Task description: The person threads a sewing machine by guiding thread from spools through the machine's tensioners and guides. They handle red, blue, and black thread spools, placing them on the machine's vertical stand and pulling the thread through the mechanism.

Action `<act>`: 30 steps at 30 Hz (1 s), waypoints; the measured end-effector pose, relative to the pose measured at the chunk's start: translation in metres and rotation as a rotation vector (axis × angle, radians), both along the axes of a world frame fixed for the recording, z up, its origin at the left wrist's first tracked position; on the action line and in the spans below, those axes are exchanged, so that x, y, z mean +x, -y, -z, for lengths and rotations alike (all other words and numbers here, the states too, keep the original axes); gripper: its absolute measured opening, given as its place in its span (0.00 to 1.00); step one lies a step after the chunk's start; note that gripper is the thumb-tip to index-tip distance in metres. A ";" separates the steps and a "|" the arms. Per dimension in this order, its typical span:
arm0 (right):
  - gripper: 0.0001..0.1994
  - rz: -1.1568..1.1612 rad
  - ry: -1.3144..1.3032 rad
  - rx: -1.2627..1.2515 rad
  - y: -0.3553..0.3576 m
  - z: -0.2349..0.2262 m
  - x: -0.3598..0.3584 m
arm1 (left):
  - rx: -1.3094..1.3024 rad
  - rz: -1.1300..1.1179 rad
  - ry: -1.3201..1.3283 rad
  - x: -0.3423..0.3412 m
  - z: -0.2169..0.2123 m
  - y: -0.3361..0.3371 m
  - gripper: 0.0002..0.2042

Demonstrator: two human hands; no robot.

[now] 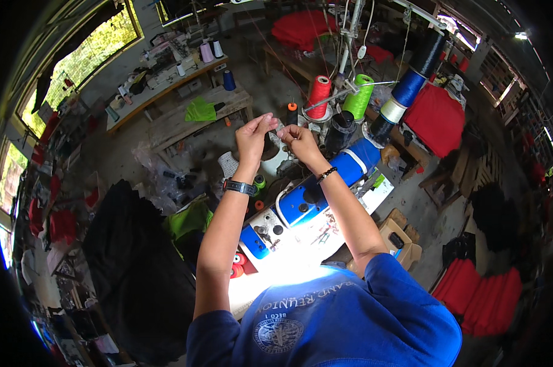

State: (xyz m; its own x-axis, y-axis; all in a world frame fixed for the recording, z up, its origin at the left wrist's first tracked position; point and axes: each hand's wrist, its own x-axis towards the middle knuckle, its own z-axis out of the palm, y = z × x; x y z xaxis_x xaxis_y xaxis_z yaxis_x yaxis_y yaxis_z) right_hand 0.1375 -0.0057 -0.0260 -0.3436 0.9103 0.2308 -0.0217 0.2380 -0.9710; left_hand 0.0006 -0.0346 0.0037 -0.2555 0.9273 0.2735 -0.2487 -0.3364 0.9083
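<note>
A: We log both hands raised above the blue-and-white sewing machine (325,183). Left hand (252,137) and right hand (298,139) have fingertips pinched shut, nearly touching; whatever thin thread lies between them we cannot make out.

B: Surroundings: red thread cone (318,96) at one o'clock of the hands, green thread cone (359,96) at two o'clock, black cloth pile (129,257) at seven.

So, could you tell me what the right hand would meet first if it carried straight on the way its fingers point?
The right hand points left toward the left hand, so it would probably meet that hand's fingertips first; they look nearly touching, though depth is unclear.
</note>
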 end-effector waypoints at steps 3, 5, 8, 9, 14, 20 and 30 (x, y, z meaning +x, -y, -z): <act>0.09 -0.010 -0.003 -0.025 0.002 -0.007 0.000 | -0.004 0.015 -0.018 -0.002 0.002 -0.001 0.12; 0.09 -0.027 -0.017 -0.074 0.008 -0.017 0.000 | -0.029 0.001 -0.033 -0.005 0.003 -0.002 0.14; 0.10 -0.022 -0.038 -0.053 -0.004 -0.004 0.001 | -0.009 -0.026 -0.058 -0.002 -0.001 -0.002 0.12; 0.10 -0.011 -0.038 -0.060 -0.005 -0.003 0.000 | 0.003 -0.039 -0.084 -0.002 -0.001 -0.002 0.12; 0.10 0.165 0.033 0.145 -0.024 0.015 -0.003 | 0.127 -0.157 -0.345 0.000 -0.001 -0.004 0.10; 0.18 0.302 -0.862 -0.395 -0.032 -0.020 -0.029 | 0.087 -0.165 -0.316 -0.014 -0.003 -0.005 0.10; 0.21 0.721 -0.168 0.259 -0.145 -0.014 -0.053 | -0.116 0.084 0.095 -0.004 0.003 -0.011 0.15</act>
